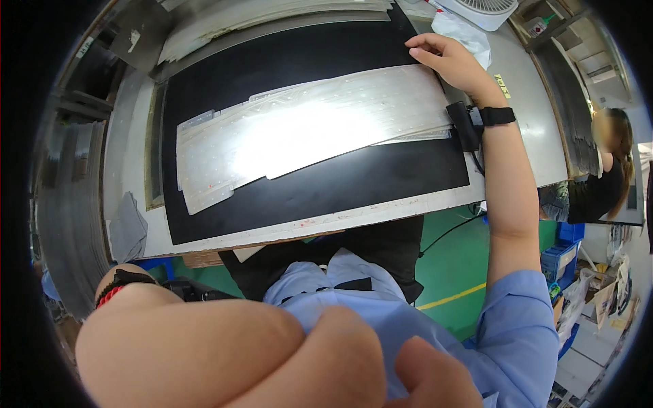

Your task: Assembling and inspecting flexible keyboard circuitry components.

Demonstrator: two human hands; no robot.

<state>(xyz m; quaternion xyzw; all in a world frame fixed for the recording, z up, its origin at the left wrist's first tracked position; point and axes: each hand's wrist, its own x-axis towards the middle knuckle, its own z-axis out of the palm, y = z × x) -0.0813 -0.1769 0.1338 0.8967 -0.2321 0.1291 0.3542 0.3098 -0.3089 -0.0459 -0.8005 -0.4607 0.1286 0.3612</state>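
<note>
A stack of thin, shiny metallic-looking sheets [306, 129] with stepped, cut-out edges lies slanted across a black mat [326, 187]. My right hand [459, 64] is beyond the stack's far right corner, over the mat's right edge. Its fingers are loosely bent with gaps between them, and nothing shows in them. A small black device [464, 127] with a cable is strapped at that wrist. Very close in the lower part of the view, my left hand [292, 360] is raised away from the table with curled fingers. The lower edge cuts off its fingertips, so anything inside them is hidden.
More flat sheets [265, 24] are piled along the table's far side. A grey cloth [128, 228] hangs at the near left corner. At the far right stand a white fan [479, 10] and a plastic bag [464, 34]. Another person [602, 173] is at right, near blue crates [561, 258].
</note>
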